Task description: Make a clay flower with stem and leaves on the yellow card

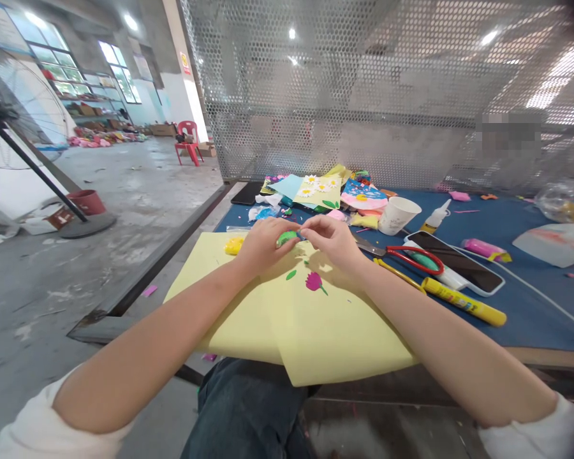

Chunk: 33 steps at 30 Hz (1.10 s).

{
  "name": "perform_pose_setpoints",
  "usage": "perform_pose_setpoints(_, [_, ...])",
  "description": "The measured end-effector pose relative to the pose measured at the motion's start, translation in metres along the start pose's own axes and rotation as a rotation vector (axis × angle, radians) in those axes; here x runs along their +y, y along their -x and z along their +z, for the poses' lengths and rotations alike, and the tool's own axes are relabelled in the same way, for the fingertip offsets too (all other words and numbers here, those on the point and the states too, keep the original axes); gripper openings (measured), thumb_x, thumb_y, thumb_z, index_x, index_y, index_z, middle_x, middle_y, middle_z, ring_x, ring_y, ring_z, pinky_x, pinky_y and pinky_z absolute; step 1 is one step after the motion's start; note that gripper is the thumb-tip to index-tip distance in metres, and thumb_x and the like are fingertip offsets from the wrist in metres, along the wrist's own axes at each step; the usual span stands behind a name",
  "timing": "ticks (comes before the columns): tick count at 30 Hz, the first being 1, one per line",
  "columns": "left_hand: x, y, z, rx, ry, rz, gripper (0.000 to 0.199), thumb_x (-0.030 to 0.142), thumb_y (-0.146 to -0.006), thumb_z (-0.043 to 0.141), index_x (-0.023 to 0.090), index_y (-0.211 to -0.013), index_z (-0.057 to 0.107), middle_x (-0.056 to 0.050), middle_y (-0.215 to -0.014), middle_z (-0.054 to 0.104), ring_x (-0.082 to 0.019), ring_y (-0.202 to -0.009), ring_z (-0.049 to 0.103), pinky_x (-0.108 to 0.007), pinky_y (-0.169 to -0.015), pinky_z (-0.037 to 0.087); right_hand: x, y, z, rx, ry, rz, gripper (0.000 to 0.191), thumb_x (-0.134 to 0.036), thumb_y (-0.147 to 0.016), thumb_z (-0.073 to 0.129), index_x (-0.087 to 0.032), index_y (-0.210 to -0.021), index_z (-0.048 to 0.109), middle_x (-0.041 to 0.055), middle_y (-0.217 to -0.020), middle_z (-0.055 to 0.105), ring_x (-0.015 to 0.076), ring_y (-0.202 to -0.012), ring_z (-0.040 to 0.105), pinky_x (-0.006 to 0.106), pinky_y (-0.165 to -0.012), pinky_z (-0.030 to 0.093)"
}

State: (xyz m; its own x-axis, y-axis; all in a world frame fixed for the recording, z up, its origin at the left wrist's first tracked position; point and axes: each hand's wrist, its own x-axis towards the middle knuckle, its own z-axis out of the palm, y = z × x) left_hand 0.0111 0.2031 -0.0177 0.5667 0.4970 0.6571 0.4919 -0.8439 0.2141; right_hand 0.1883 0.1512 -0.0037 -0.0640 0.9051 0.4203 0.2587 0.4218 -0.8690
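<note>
My left hand [268, 245] is closed around a soft green lump, which looks like modelling clay [287, 238], above a pale yellow paper sheet [249, 319]. Close against it, the fingertips of my right hand [332, 239] are pinched together; whatever is between them is too small to make out. On the sheet below lie a magenta tulip shape with a green stem [314, 282] and a loose green leaf [291, 275]. A yellow clay lump [233, 245] rests left of my left hand. The sheet's near edge hangs over the table edge.
Right of the sheet are red-handled scissors [414, 255], a yellow glue stick [463, 303], a white phone [459, 264] and a paper cup [398, 215]. Behind my hands sit a daisy card [318, 192] and a dark phone [246, 193]. A perforated metal screen [363, 95] stands at the back.
</note>
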Motion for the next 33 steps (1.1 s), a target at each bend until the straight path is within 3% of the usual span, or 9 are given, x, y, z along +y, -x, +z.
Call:
perform_pose_setpoints(5, [0.008, 0.004, 0.006, -0.003, -0.196, 0.103, 0.034, 0.026, -0.089, 0.054, 0.022, -0.122, 0.061, -0.008, -0.133, 0.061, -0.028, -0.128, 0.049, -0.044, -0.108, 0.032, -0.006, 0.011, 0.009, -0.073, 0.462, -0.436, 0.016, -0.026, -0.087, 0.055, -0.024, -0.081, 0.07, 0.0052, -0.085, 0.066, 0.0173, -0.076, 0.057, 0.031, -0.069, 0.042])
perform_pose_setpoints(8, [0.013, 0.006, 0.008, -0.003, -0.267, 0.102, 0.045, 0.031, -0.09, 0.052, 0.021, -0.133, 0.054, -0.01, -0.146, 0.048, -0.032, -0.139, 0.035, -0.049, -0.114, 0.022, -0.007, 0.013, 0.017, -0.132, 0.674, -0.7, 0.026, -0.023, -0.092, 0.05, -0.025, -0.081, 0.073, 0.0047, -0.079, 0.067, 0.0163, -0.076, 0.057, 0.032, -0.071, 0.038])
perform_pose_setpoints(12, [0.013, 0.008, 0.009, -0.056, -0.332, -0.009, 0.051, 0.034, -0.092, 0.047, 0.017, -0.141, 0.046, -0.012, -0.155, 0.033, -0.032, -0.145, 0.023, -0.051, -0.116, 0.017, -0.004, 0.013, 0.019, -0.198, 0.904, -0.863, 0.029, -0.023, -0.096, 0.046, -0.026, -0.094, 0.075, 0.0029, -0.074, 0.066, 0.015, -0.072, 0.054, 0.032, -0.067, 0.031])
perform_pose_setpoints(17, [0.008, 0.006, 0.012, -0.092, -0.348, -0.199, 0.049, 0.031, -0.095, 0.04, 0.02, -0.143, 0.043, -0.008, -0.159, 0.026, -0.029, -0.147, 0.017, -0.052, -0.117, 0.016, -0.004, 0.017, 0.015, -0.301, 1.035, -0.893, 0.032, -0.028, -0.097, 0.045, -0.021, -0.121, 0.065, 0.0068, -0.092, 0.07, 0.0175, -0.08, 0.056, 0.034, -0.071, 0.03])
perform_pose_setpoints(23, [0.011, 0.002, 0.012, -0.118, -0.319, -0.41, 0.054, 0.036, -0.095, 0.039, 0.018, -0.145, 0.04, -0.008, -0.161, 0.017, -0.03, -0.149, 0.01, -0.053, -0.118, 0.014, -0.014, 0.024, 0.02, -0.237, 1.172, -0.794, 0.037, -0.025, -0.098, 0.039, -0.015, -0.129, 0.057, 0.0103, -0.097, 0.065, 0.021, -0.087, 0.053, 0.036, -0.075, 0.029])
perform_pose_setpoints(28, [0.012, 0.002, 0.012, -0.181, -0.319, -0.467, 0.06, 0.04, -0.093, 0.041, 0.017, -0.148, 0.035, -0.01, -0.162, 0.011, -0.032, -0.149, 0.005, -0.054, -0.118, 0.011, -0.017, 0.027, 0.024, -0.291, 1.182, -0.753, 0.038, -0.029, -0.094, 0.047, -0.021, -0.13, 0.056, 0.0096, -0.098, 0.061, 0.0231, -0.088, 0.05, 0.036, -0.076, 0.03])
perform_pose_setpoints(33, [0.01, 0.007, 0.017, -0.142, -0.362, -0.422, 0.06, 0.039, -0.093, 0.042, 0.014, -0.147, 0.036, -0.014, -0.161, 0.013, -0.033, -0.149, 0.007, -0.055, -0.117, 0.013, -0.015, 0.027, 0.024, -0.254, 1.22, -0.652, 0.045, -0.024, -0.095, 0.043, -0.016, -0.138, 0.051, 0.0118, -0.096, 0.061, 0.0244, -0.089, 0.05, 0.037, -0.076, 0.03])
